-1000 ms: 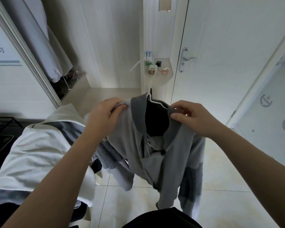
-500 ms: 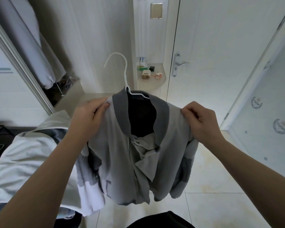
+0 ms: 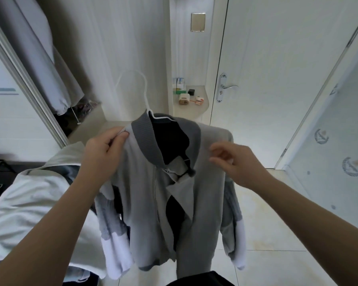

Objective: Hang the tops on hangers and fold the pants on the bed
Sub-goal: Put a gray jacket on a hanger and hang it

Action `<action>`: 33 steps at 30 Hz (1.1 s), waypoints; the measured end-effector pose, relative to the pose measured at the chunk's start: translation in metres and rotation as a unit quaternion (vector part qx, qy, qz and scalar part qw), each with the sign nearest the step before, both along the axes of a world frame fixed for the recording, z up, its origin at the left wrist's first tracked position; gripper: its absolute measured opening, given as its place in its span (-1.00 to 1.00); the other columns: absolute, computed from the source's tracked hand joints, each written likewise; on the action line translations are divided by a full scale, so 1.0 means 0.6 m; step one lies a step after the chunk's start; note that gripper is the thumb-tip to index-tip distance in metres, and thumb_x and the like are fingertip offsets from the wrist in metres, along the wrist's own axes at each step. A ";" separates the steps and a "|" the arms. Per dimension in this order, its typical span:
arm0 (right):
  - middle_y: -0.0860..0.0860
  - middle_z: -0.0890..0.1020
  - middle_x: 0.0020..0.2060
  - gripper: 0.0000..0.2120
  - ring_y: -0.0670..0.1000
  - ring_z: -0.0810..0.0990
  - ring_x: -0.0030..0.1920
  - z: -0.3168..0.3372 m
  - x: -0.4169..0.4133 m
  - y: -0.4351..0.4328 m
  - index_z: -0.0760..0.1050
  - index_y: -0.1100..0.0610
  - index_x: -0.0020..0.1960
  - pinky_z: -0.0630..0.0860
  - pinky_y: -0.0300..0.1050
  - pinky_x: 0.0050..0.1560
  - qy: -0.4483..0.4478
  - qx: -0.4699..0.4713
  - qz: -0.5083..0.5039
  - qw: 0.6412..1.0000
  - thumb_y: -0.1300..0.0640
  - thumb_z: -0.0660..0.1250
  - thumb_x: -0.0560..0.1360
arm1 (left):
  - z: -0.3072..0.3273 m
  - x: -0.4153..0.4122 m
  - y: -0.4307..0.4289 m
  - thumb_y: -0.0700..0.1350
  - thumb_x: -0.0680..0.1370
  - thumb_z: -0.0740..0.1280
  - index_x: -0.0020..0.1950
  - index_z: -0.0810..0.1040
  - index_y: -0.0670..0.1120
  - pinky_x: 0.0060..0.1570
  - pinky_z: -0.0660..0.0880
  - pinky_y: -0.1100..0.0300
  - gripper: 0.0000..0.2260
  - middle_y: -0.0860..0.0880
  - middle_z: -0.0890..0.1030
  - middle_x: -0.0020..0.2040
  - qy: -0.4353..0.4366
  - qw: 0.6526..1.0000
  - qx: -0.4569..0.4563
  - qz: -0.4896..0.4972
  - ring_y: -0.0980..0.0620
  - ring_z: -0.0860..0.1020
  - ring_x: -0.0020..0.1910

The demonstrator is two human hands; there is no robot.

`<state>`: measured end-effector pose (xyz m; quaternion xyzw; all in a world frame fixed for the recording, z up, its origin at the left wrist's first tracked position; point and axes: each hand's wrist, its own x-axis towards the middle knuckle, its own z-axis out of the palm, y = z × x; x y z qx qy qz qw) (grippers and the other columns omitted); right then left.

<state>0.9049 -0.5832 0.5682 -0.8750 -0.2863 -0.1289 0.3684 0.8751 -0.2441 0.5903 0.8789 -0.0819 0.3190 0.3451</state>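
Observation:
A light grey zip jacket (image 3: 207, 188) with a darker ribbed collar and white cuffs hangs in front of me on a white hanger (image 3: 142, 90), whose hook rises above the collar. My left hand (image 3: 104, 150) pinches the jacket's left shoulder and holds it up. My right hand (image 3: 234, 162) hovers just off the right shoulder, blurred, fingers loosely curled and apart, holding nothing. The front is partly unzipped and shows a dark lining.
A pile of white and grey clothes (image 3: 33, 205) lies at the lower left. Behind stand a wardrobe with a hanging grey garment (image 3: 41, 58), a small shelf (image 3: 196, 109) with small items, a white door (image 3: 277, 79) and tiled floor (image 3: 267, 234).
My right hand has let go of the jacket's right shoulder and pulled slightly inward. The jacket now hangs straighter on the hanger; my left hand keeps its grip.

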 end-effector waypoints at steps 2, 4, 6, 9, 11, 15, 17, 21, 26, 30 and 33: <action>-0.21 0.59 -0.02 -0.66 -0.21 0.54 -0.10 -0.025 0.001 0.007 0.49 -0.01 0.27 0.57 -0.09 0.01 -0.048 -0.009 -0.062 0.997 0.07 0.46 0.52 | -0.001 0.005 0.007 -0.07 0.67 0.26 -0.24 0.49 -0.03 -0.31 0.34 0.30 -0.73 -0.03 0.51 -0.37 0.005 1.000 -0.027 -0.011 -0.01 0.48 -0.31; -0.05 0.54 0.21 -0.54 -0.05 0.47 0.17 -0.034 0.012 0.012 0.44 0.07 0.36 0.44 -0.03 0.22 -0.135 -0.008 -0.122 0.983 0.06 0.45 0.51 | 0.001 0.009 0.009 0.03 0.64 0.22 -0.18 0.53 -0.23 -0.25 0.38 0.11 -0.63 -0.24 0.50 -0.34 0.011 0.999 -0.038 -0.028 -0.14 0.47 -0.30; 0.04 0.49 0.29 -0.50 0.08 0.40 0.31 -0.024 0.027 0.017 0.44 0.09 0.39 0.32 0.03 0.33 -0.194 -0.008 -0.161 0.968 0.05 0.44 0.49 | 0.004 0.010 0.009 0.07 0.64 0.20 -0.12 0.55 -0.29 -0.19 0.40 0.04 -0.57 -0.28 0.53 -0.29 0.014 0.999 -0.025 -0.038 -0.16 0.49 -0.27; 0.07 0.48 0.31 -0.52 0.14 0.40 0.34 -0.016 0.043 0.024 0.46 0.10 0.39 0.31 0.06 0.36 -0.210 -0.022 -0.166 0.963 0.08 0.44 0.50 | 0.004 0.013 0.009 0.08 0.63 0.20 -0.13 0.53 -0.31 -0.19 0.39 0.03 -0.55 -0.30 0.52 -0.28 0.013 0.999 -0.026 -0.042 -0.18 0.49 -0.26; 0.09 0.48 0.33 -0.56 0.14 0.40 0.36 -0.010 0.053 0.023 0.47 0.12 0.38 0.28 0.02 0.37 -0.216 -0.019 -0.171 0.961 0.12 0.43 0.53 | 0.006 0.011 0.008 0.07 0.63 0.21 -0.17 0.51 -0.30 -0.24 0.37 0.06 -0.56 -0.29 0.48 -0.32 0.011 0.998 -0.032 -0.046 -0.16 0.45 -0.30; 0.05 0.67 0.04 -0.83 0.09 0.62 0.05 0.008 0.069 0.012 0.62 0.19 0.15 0.54 -0.02 0.09 -0.208 0.017 -0.104 0.972 0.23 0.34 0.58 | 0.009 0.012 0.005 0.05 0.63 0.23 -0.18 0.53 -0.26 -0.21 0.39 0.02 -0.61 -0.26 0.49 -0.33 0.031 0.997 -0.027 -0.065 -0.14 0.47 -0.30; 0.00 0.68 -0.12 -0.86 0.02 0.63 -0.12 0.011 0.064 0.011 0.65 0.20 0.02 0.53 -0.20 -0.07 -0.207 0.033 -0.077 0.975 0.22 0.31 0.59 | 0.007 0.018 0.007 0.05 0.62 0.22 -0.14 0.55 -0.29 -0.17 0.40 -0.01 -0.60 -0.29 0.53 -0.28 0.039 0.997 -0.023 -0.063 -0.16 0.50 -0.25; -0.05 0.64 -0.26 -0.79 -0.04 0.55 -0.26 0.018 0.047 0.016 0.61 0.16 -0.11 0.47 -0.15 -0.23 -0.178 0.029 -0.074 0.981 0.11 0.25 0.58 | 0.004 0.024 0.012 -0.01 0.64 0.25 -0.04 0.62 -0.21 -0.13 0.43 0.11 -0.70 -0.22 0.61 -0.23 0.041 0.998 -0.006 -0.044 -0.12 0.55 -0.19; -0.04 0.58 -0.37 -0.84 -0.04 0.49 -0.33 0.032 0.030 0.012 0.58 0.15 -0.15 0.41 -0.17 -0.29 -0.140 0.041 -0.048 0.988 0.14 0.29 0.55 | 0.017 0.030 0.009 -0.14 0.65 0.32 0.03 0.67 -0.18 -0.08 0.45 0.19 -0.83 -0.17 0.66 -0.20 0.021 0.999 0.012 -0.028 -0.06 0.58 -0.16; -0.06 0.64 -0.27 -0.86 -0.06 0.54 -0.27 0.046 0.027 0.013 0.63 0.14 0.01 0.45 -0.21 -0.21 -0.129 0.043 -0.030 0.990 0.17 0.30 0.57 | 0.028 0.027 0.001 -0.16 0.66 0.31 0.06 0.68 -0.15 -0.10 0.42 0.26 -0.84 -0.12 0.64 -0.22 0.006 1.000 0.014 -0.022 -0.01 0.56 -0.17; -0.12 0.64 -0.20 -0.88 -0.11 0.48 -0.27 0.046 0.029 0.016 0.64 0.11 0.06 0.44 -0.26 -0.21 -0.159 0.010 -0.029 0.987 0.13 0.36 0.57 | 0.023 0.025 -0.002 -0.11 0.65 0.31 -0.08 0.64 -0.17 -0.20 0.40 0.21 -0.80 -0.12 0.57 -0.32 0.010 1.000 -0.001 -0.027 -0.04 0.53 -0.25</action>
